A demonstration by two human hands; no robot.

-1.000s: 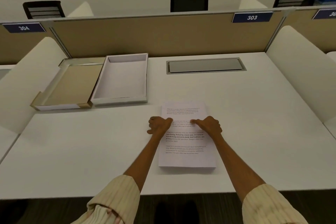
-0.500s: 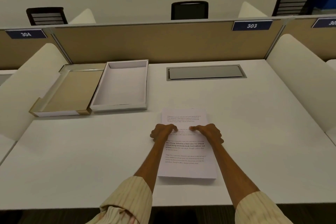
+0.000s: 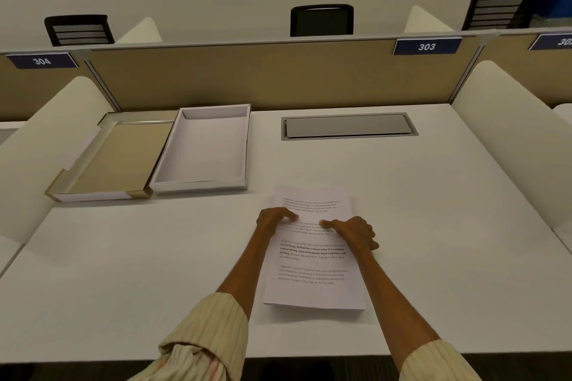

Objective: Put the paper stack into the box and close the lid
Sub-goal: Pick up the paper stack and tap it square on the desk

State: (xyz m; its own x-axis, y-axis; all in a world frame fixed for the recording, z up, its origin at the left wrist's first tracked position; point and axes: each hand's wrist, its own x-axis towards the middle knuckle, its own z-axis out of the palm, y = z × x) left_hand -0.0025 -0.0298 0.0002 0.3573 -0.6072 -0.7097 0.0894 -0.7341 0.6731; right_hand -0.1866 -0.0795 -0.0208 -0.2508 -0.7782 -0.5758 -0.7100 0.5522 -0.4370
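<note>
A: Left to right, what sits on your counter (image 3: 123,272)?

B: Far left, the lid (image 3: 114,161), lying inside-up. Touching its right edge, the box (image 3: 161,164), open and with nothing in it. Right of that, nearer you, the paper stack (image 3: 312,288), flat, printed side up, apart from the box.

A: Hands?

B: Your left hand (image 3: 274,219) rests on the stack's left edge, fingers (image 3: 291,216) curled with the tips on the top sheet. Your right hand (image 3: 353,230) mirrors it from the right edge, fingers (image 3: 328,224) also bent and pressing down. Neither is closed round anything. Whether a thumb is tucked under an edge, cannot tell.

A: Handling, as a judgement?

B: Light and floppy. The stack looks thin, so it should sag if you lift it from one end. The sheets are loose and smooth, likely to slide and fan apart.

A: Where do you take hold?

B: The two long edges, about halfway along, thumbs on top and fingers beneath, pinching the whole thickness. Keep it level as you carry it left, then lower it flat into the box.
</note>
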